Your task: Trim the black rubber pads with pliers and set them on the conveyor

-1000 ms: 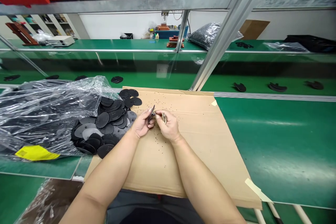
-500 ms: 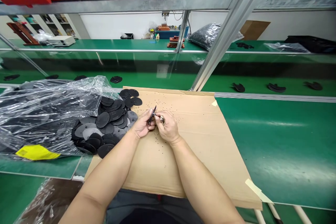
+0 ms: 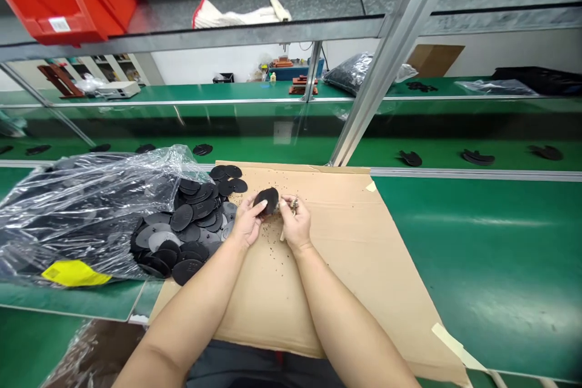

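Observation:
My left hand [image 3: 248, 222] pinches a round black plastic disc [image 3: 268, 199] by its edge, thumb on the near face. The disc now shows its broad face. Just to the right, my right hand [image 3: 296, 225] is closed around a small metal tool [image 3: 294, 205] with a pale end below the fingers; the fingers hide most of it, so its exact kind cannot be told. Both hands are over a cardboard sheet [image 3: 354, 267] sprinkled with tiny black bits. Left of my hands lies a heap of similar black discs [image 3: 182, 218], spilling from a clear plastic bag [image 3: 104, 194].
An upright metal post [image 3: 364, 103] stands beyond the cardboard. Across the green belt [image 3: 273, 148] behind are several small piles of black parts. Overhead, a shelf carries a red bin [image 3: 86, 0] and a white glove [image 3: 240, 17]. A yellow label [image 3: 75, 273] lies on the bag.
The disc has turned from edge-on to face-on in my left hand. My right hand, with the tool, has moved slightly right, away from it. The view has tilted up a little.

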### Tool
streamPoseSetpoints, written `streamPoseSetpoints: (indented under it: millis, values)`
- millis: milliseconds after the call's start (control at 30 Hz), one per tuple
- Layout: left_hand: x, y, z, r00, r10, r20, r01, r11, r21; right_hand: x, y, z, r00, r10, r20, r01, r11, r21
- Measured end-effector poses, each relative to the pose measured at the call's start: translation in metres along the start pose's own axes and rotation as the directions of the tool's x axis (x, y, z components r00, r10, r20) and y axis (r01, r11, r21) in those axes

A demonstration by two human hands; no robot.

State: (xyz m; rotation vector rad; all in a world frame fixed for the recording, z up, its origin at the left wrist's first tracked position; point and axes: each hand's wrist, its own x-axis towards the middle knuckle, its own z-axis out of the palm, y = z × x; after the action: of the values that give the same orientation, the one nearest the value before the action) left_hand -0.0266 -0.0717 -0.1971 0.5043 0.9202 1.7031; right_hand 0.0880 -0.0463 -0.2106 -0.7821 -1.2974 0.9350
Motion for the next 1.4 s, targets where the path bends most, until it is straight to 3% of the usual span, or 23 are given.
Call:
streamPoseSetpoints:
  millis: [67,167,233,300,400,433,500,600,700,867,967,1100,1267,1400]
  values:
    - [0.01,-0.001,0.005,0.987,0.118,-0.113,-0.11,0.991,0.074,0.004,0.006,-0.001,0.989,0.102,-0.109,-0.091,0.991,0.103]
    - [0.035,0.011,0.018,0.932,0.313,-0.183,-0.223,0.893,0.39,0.009,0.01,-0.003,0.973,0.163,-0.163,-0.133,0.975,0.18]
    - [0.06,0.028,0.03,0.875,0.468,-0.127,-0.271,0.689,0.672,0.011,0.01,-0.004,0.97,0.174,-0.168,-0.139,0.969,0.204]
    - [0.088,0.05,0.043,0.816,0.577,0.024,-0.301,0.389,0.871,0.012,0.01,-0.004,0.967,0.187,-0.171,-0.146,0.962,0.23]
    - [0.124,0.072,0.063,0.778,0.566,0.274,-0.342,0.015,0.94,0.013,0.008,-0.004,0.958,0.227,-0.178,-0.171,0.944,0.282]
    - [0.132,0.074,0.069,0.78,0.538,0.319,-0.343,-0.059,0.937,0.014,0.007,-0.004,0.952,0.245,-0.182,-0.182,0.935,0.303]
    - [0.138,0.067,0.077,0.801,0.487,0.349,-0.333,-0.122,0.935,0.016,0.005,-0.005,0.941,0.279,-0.19,-0.202,0.916,0.346]
    - [0.122,0.039,0.081,0.833,0.408,0.374,-0.372,-0.086,0.924,0.018,0.003,-0.006,0.924,0.325,-0.201,-0.225,0.888,0.4]
    - [0.089,0.011,0.076,0.875,0.292,0.386,-0.413,0.037,0.91,0.02,0.002,-0.006,0.91,0.35,-0.22,-0.233,0.873,0.428]
    - [0.023,-0.014,0.058,0.963,0.171,0.207,-0.268,0.548,0.793,0.02,0.007,-0.007,0.912,0.351,-0.213,-0.22,0.855,0.469]
    - [-0.007,-0.025,0.046,0.952,0.227,0.207,-0.307,0.711,0.633,0.019,0.012,-0.007,0.924,0.33,-0.194,-0.22,0.873,0.435]
    - [-0.02,-0.037,0.029,0.91,0.348,0.225,-0.412,0.705,0.578,0.015,0.011,-0.005,0.957,0.259,-0.128,-0.204,0.92,0.334]
    - [-0.016,-0.04,0.021,0.948,0.252,0.193,-0.318,0.739,0.594,0.009,0.001,-0.005,0.972,0.228,-0.048,-0.221,0.968,0.117]
    - [-0.014,-0.035,0.02,0.972,0.154,0.179,-0.236,0.702,0.672,0.008,0.0,-0.004,0.973,0.227,-0.044,-0.229,0.972,-0.051]
